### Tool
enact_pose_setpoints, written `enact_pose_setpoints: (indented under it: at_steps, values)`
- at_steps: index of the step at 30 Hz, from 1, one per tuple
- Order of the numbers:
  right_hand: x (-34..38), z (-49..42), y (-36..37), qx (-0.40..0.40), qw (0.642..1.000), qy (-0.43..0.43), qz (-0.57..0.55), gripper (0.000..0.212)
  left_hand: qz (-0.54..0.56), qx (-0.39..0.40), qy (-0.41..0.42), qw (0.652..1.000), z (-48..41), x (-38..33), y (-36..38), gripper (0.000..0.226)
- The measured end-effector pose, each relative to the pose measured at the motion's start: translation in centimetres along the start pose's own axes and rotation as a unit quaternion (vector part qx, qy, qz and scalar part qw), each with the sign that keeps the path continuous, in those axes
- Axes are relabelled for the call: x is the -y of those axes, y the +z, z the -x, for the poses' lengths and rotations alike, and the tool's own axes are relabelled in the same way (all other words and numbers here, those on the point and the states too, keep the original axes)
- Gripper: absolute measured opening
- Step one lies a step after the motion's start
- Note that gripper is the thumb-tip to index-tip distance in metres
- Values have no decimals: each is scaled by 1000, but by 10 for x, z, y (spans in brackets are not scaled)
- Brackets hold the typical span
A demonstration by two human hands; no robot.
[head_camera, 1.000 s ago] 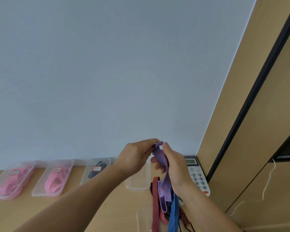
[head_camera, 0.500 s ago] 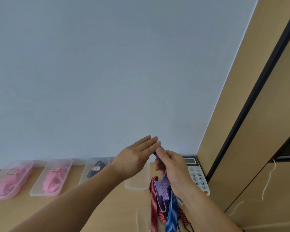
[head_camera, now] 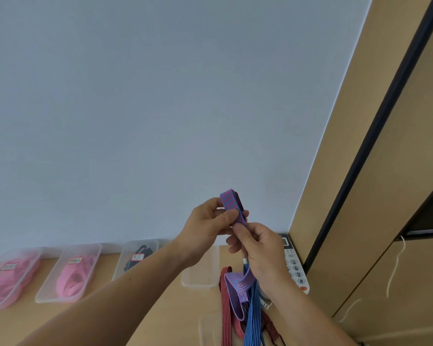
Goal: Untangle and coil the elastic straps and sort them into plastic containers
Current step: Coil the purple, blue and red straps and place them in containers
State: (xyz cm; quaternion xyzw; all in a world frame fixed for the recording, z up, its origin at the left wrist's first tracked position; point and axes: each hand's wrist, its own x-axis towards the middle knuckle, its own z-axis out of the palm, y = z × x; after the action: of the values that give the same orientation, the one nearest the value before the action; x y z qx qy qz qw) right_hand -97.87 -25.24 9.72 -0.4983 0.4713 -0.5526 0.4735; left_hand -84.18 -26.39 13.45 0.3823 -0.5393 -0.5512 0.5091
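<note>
Coiling in progress | left hand (head_camera: 210, 222) pinches the purple strap (head_camera: 231, 203) loop, right hand (head_camera: 259, 248) pinching its tail just below | filled containers (head_camera: 60, 300) off to the left | red and blue straps (head_camera: 251, 320) dangling under the right hand, unsorted | call it midway

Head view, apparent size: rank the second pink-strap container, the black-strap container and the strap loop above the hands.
1. second pink-strap container
2. black-strap container, partly behind the left forearm, so the gap is unsure
3. strap loop

Keypad phone (head_camera: 295, 268) at 5 o'clock on the wooden desk (head_camera: 185, 320), pale wall (head_camera: 160, 108) up at 12, white string (head_camera: 395, 268) dangling down the cabinet (head_camera: 397, 171) at 4.
</note>
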Motion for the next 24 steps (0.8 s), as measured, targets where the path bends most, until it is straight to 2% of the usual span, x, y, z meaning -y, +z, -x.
enact_pose_setpoints:
  at_steps: [2,6,9,13,15,18,24]
  values:
    - [0,-3,-5,6,1000,24,16,23,-2,-7,5,1000,-4,-1,1,20]
    - [1,-2,-10,44,998,39,36,12,-27,-28,16,999,-11,0,-1,16]
    - [-1,-1,-9,37,997,58,47,16,-68,-45,18,997,-16,6,-7,17]
    - [0,-1,-4,41,995,82,47,22,-189,-50,68,978,-15,15,-12,15]
    - [0,0,-2,30,994,92,41,29,-290,-61,108,949,-12,21,-15,15]
    - [4,2,1,9,994,107,21,42,-448,-62,174,875,-5,25,-19,30]
    - [13,3,5,36,994,97,-21,63,-536,-15,373,757,2,24,-20,31]
